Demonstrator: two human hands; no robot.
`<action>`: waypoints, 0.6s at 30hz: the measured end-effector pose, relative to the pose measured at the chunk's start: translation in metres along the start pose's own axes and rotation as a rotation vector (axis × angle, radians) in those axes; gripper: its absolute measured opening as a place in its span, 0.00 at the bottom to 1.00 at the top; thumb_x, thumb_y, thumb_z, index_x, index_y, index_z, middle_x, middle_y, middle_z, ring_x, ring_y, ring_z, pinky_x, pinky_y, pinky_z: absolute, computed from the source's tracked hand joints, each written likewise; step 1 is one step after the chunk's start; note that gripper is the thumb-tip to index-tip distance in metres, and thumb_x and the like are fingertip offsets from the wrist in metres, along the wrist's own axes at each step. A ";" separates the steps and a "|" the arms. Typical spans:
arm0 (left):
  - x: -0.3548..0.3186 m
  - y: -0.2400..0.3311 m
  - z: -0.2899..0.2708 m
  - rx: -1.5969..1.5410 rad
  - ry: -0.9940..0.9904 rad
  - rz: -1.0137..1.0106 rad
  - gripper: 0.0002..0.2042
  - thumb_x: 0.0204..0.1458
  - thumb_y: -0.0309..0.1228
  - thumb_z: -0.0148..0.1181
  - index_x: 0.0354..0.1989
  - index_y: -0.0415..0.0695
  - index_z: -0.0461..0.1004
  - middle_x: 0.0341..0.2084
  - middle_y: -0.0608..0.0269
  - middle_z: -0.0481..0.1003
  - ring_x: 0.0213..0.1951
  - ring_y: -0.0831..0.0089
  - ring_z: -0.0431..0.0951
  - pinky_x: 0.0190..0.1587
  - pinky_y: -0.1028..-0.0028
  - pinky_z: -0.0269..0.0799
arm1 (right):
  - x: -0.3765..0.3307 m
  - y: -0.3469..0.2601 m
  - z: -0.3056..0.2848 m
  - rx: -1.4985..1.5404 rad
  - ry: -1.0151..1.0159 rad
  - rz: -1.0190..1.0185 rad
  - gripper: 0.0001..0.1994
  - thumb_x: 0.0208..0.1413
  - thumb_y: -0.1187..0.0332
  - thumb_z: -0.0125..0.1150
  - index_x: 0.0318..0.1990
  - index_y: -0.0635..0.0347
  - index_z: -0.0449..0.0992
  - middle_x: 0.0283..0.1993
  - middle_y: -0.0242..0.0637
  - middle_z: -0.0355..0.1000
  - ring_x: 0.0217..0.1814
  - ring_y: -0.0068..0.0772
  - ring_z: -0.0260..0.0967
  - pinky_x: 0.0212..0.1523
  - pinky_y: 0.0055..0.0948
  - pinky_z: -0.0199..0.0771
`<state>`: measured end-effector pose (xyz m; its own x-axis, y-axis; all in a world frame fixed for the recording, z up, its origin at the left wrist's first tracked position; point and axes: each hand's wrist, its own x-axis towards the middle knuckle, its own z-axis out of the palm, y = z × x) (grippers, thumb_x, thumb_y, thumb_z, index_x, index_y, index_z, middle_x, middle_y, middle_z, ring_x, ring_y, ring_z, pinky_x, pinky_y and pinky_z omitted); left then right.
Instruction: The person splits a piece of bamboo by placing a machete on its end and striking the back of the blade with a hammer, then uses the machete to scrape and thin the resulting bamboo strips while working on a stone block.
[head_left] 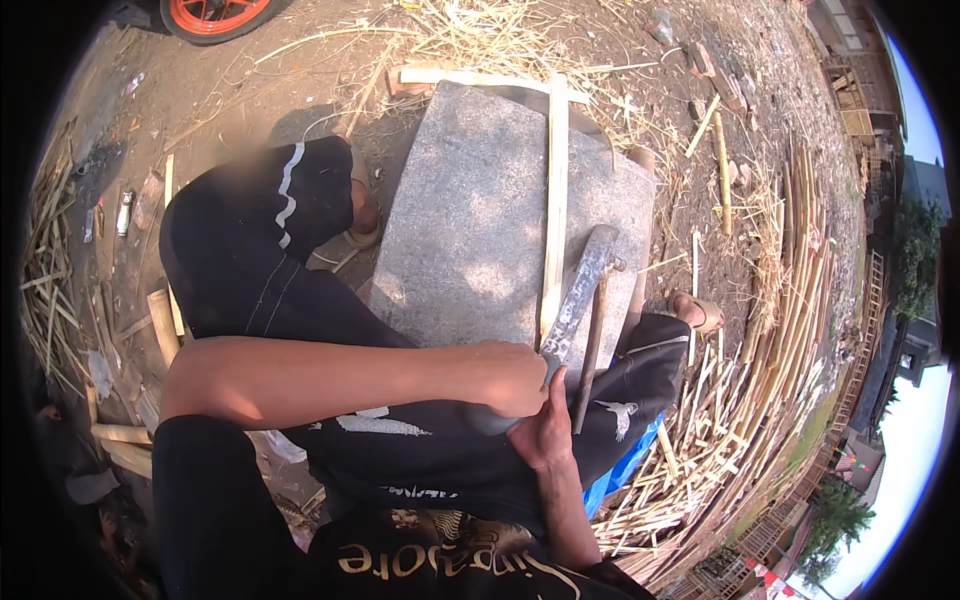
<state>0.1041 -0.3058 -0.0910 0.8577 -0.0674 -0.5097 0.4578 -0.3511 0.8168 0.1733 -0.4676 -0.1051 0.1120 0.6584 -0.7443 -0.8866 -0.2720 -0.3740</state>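
Note:
My left hand [512, 378] is closed around the grey grip of a billhook [580, 300] over my lap. Its broad, worn metal blade slants up and away across the near right part of a grey stone slab [470, 200]. Against the underside of that grip rests my right hand [545, 428], palm turned up and thumb raised; its other fingers are hidden. A pale split bamboo strip [556, 190] lies lengthwise on the slab, its near end beside the blade. Just right of the blade, a dark wooden-handled tool [592, 350] leans by my right leg.
Long bamboo strips [800, 280] form a pile on the right. Loose shavings [490, 35] litter the ground beyond the slab, and more strips [50, 270] lie far left. An orange wheel [215, 15] stands at the top left. Cut bamboo pieces [162, 325] lie by my left leg.

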 end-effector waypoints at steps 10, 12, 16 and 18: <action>-0.012 0.015 -0.009 0.135 0.220 0.219 0.16 0.54 0.40 0.59 0.27 0.37 0.80 0.21 0.45 0.78 0.27 0.46 0.81 0.34 0.54 0.76 | 0.003 -0.006 -0.019 0.245 0.238 0.109 0.17 0.63 0.61 0.52 0.49 0.66 0.73 0.38 0.38 0.75 0.39 0.34 0.74 0.53 0.37 0.71; 0.002 0.007 -0.033 0.203 0.313 0.045 0.19 0.53 0.42 0.60 0.25 0.35 0.79 0.20 0.46 0.78 0.27 0.46 0.81 0.35 0.54 0.76 | -0.002 -0.012 -0.018 0.299 0.181 0.032 0.19 0.63 0.57 0.52 0.50 0.66 0.73 0.36 0.39 0.74 0.35 0.33 0.72 0.49 0.36 0.70; 0.043 -0.045 -0.074 0.242 0.534 -0.222 0.22 0.53 0.46 0.61 0.31 0.33 0.78 0.27 0.41 0.79 0.36 0.45 0.81 0.40 0.51 0.76 | 0.001 -0.011 -0.042 0.391 0.016 0.019 0.22 0.64 0.50 0.51 0.48 0.63 0.73 0.35 0.40 0.73 0.31 0.31 0.66 0.41 0.32 0.66; 0.071 -0.057 -0.096 0.168 0.612 -0.334 0.24 0.53 0.47 0.62 0.38 0.32 0.76 0.32 0.42 0.80 0.40 0.47 0.81 0.43 0.50 0.74 | 0.005 -0.009 -0.043 0.382 0.018 0.005 0.22 0.64 0.49 0.52 0.46 0.62 0.73 0.35 0.40 0.73 0.31 0.31 0.66 0.41 0.33 0.66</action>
<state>0.1612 -0.2005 -0.1474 0.6783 0.5875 -0.4414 0.7185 -0.4044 0.5658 0.2014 -0.4923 -0.1293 0.1122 0.6442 -0.7566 -0.9902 0.0086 -0.1395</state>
